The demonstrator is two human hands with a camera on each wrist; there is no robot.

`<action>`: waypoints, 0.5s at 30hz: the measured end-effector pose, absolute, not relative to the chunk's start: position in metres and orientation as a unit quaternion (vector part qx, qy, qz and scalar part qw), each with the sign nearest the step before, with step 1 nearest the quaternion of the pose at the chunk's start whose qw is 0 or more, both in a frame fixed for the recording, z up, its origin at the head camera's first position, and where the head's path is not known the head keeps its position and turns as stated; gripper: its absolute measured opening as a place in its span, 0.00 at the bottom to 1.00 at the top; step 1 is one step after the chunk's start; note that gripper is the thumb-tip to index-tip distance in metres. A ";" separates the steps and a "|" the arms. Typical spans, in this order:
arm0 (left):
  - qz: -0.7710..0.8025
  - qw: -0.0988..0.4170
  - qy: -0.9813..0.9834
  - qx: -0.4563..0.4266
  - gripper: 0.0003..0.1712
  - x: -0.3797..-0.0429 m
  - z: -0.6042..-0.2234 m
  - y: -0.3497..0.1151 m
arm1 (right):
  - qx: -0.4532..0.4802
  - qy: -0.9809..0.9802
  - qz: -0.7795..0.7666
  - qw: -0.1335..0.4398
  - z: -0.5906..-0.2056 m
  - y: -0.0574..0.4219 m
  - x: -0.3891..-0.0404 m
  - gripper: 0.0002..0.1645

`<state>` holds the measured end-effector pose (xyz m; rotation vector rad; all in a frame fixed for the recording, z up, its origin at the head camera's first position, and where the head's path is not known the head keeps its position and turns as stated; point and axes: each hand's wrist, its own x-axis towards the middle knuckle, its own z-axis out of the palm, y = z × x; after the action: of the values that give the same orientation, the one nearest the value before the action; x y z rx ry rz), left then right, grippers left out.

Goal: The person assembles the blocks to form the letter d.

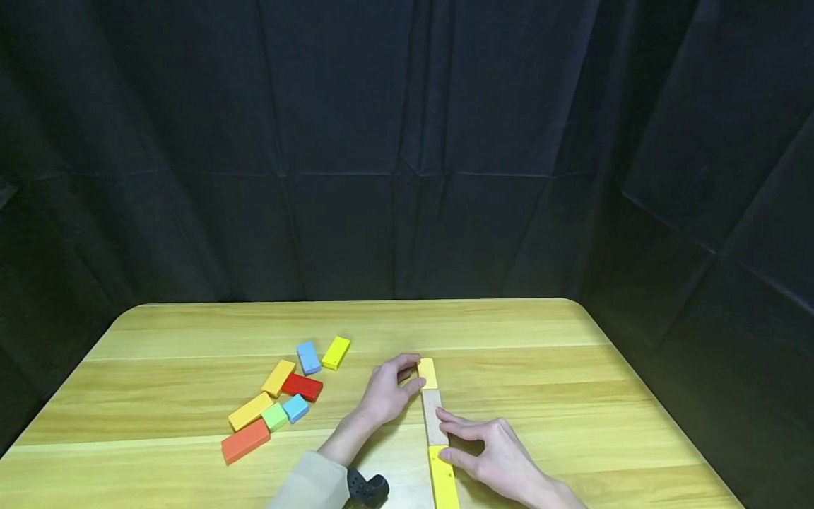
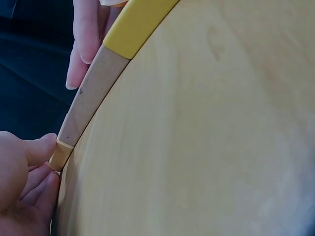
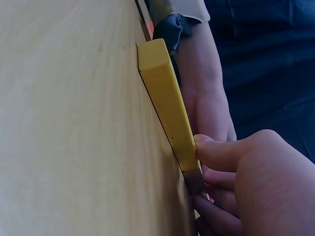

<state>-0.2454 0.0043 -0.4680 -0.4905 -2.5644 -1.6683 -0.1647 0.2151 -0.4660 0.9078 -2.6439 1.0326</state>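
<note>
A straight row of blocks runs away from me: a long yellow block [image 1: 444,482] nearest, a grey-beige block [image 1: 432,418] in the middle, a shorter pale yellow block [image 1: 428,373] at the far end. Their ends meet. My left hand [image 1: 385,393] pinches the pale yellow block between thumb and fingers, seen also in the left wrist view. From the right side, my right hand [image 1: 496,452] touches the row with extended fingers. Its thumb rests against the yellow block [image 3: 167,108] and its fingertips lie at the grey-beige block [image 2: 93,93].
Left of the row lies a loose group of blocks, among them a red block [image 1: 302,387], an orange-red block [image 1: 245,441], a green block [image 1: 275,416] and a yellow block [image 1: 335,352]. A black strap [image 1: 367,488] sits on the left wrist. Dark curtains [image 1: 343,233] enclose the wooden table [image 1: 604,417].
</note>
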 end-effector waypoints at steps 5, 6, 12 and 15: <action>-0.539 0.016 -0.829 -0.152 0.24 -0.244 -0.467 0.005 | 0.304 -0.884 0.345 0.083 -0.466 0.215 -0.165 0.27; -0.540 0.015 -0.828 -0.151 0.24 -0.244 -0.467 0.005 | 0.304 -0.884 0.345 0.083 -0.466 0.215 -0.165 0.27; -0.547 0.017 -0.823 -0.152 0.24 -0.244 -0.467 0.005 | 0.299 -0.886 0.345 0.081 -0.466 0.215 -0.165 0.27; -0.546 0.018 -0.823 -0.152 0.24 -0.244 -0.467 0.005 | 0.297 -0.886 0.347 0.079 -0.466 0.215 -0.164 0.26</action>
<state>-0.2439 0.0048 -0.4672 -0.4729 -2.5578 -1.6967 -0.1645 0.2148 -0.4656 0.8897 -2.6514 1.0387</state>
